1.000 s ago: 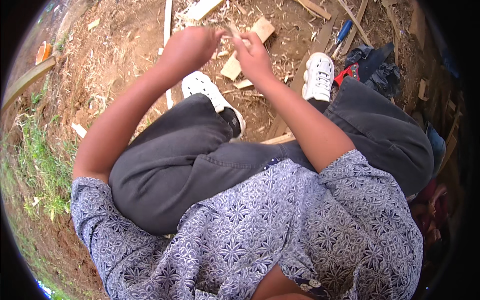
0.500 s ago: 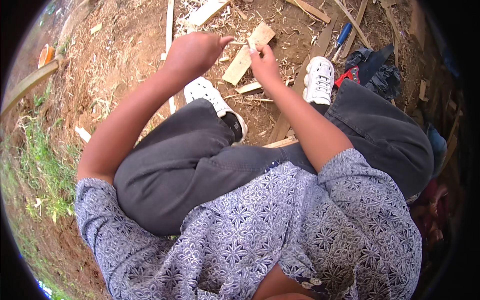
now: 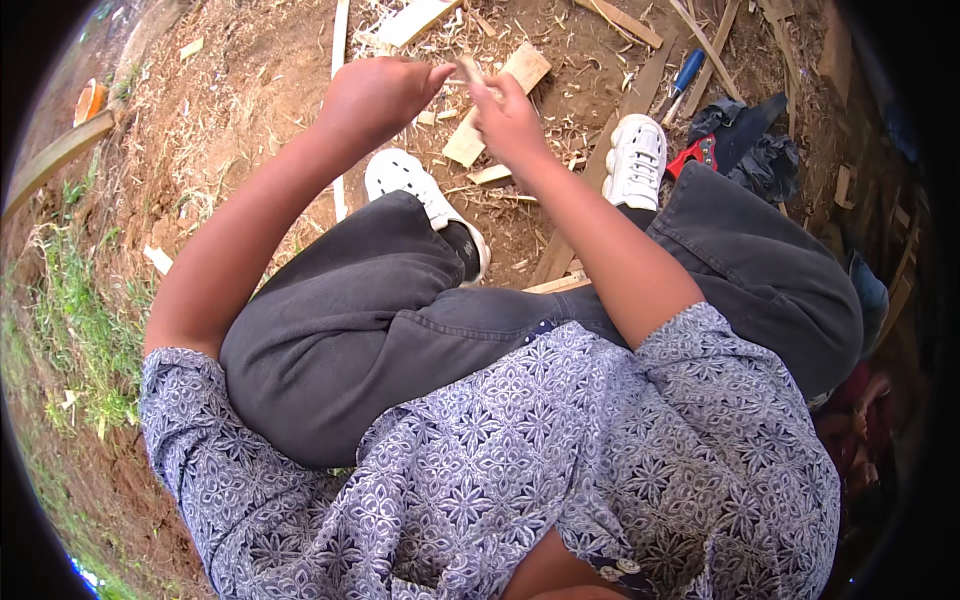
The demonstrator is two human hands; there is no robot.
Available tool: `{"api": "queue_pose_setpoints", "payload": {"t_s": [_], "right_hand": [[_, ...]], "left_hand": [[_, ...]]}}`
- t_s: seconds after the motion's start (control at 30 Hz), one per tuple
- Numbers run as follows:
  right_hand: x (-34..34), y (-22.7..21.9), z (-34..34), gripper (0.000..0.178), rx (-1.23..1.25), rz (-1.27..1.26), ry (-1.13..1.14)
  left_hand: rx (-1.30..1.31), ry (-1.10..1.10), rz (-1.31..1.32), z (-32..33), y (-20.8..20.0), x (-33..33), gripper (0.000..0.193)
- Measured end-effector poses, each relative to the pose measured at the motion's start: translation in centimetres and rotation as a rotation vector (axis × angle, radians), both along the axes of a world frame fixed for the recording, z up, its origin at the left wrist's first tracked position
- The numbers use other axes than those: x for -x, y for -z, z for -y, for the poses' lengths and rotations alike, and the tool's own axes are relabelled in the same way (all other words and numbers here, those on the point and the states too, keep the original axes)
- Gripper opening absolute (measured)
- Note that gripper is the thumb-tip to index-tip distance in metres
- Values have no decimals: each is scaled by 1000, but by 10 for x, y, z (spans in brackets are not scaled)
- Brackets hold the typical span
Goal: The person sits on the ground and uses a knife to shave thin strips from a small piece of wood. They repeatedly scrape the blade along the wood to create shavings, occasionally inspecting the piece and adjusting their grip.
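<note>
My left hand [image 3: 375, 98] is closed in a fist ahead of my left knee, its thumb pointing right; whatever it grips is hidden behind the fingers. Close beside that thumb, my right hand [image 3: 510, 120] pinches a small, thin piece of wood [image 3: 469, 70] between thumb and fingers. The piece's tip reaches almost to the left thumb; I cannot tell whether they touch. Below both hands, a flat pale board [image 3: 525, 68] lies slantwise on the ground, partly covered by my right hand.
Wood shavings and offcuts litter the brown soil. A blue-handled tool [image 3: 688, 68] lies at the upper right, near a red-handled tool [image 3: 697, 152] and black plastic [image 3: 770, 160]. My white shoes [image 3: 637, 165] flank the work. Left are grass [image 3: 90, 310], a curved wooden pole [image 3: 60, 160] and an orange object [image 3: 90, 103].
My right hand has moved left and slightly up with the wood piece, closer to my left thumb. My left hand has shifted only slightly, staying closed.
</note>
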State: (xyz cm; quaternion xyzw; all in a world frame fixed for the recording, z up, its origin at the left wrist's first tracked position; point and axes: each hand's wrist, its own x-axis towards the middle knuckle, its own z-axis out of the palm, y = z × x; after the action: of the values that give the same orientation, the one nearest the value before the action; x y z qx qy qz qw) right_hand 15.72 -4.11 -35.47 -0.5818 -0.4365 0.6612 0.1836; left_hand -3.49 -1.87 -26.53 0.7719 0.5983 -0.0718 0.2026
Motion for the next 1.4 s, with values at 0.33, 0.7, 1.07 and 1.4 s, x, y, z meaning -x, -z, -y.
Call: {"api": "queue_pose_setpoints", "payload": {"t_s": [0.33, 0.7, 1.07, 1.4], "right_hand": [[-20, 33, 6, 32, 62, 131, 78], [-21, 20, -11, 32, 272, 69, 26], [-23, 25, -9, 45, 284, 137, 34], [-1, -16, -6, 28, -115, 12, -103]], "left_hand": [[-56, 19, -2, 2, -4, -5, 55], [-207, -30, 239, 7, -11, 1, 23], [-134, -6, 340, 11, -1, 7, 21], [-63, -38, 326, 12, 8, 13, 18]]}}
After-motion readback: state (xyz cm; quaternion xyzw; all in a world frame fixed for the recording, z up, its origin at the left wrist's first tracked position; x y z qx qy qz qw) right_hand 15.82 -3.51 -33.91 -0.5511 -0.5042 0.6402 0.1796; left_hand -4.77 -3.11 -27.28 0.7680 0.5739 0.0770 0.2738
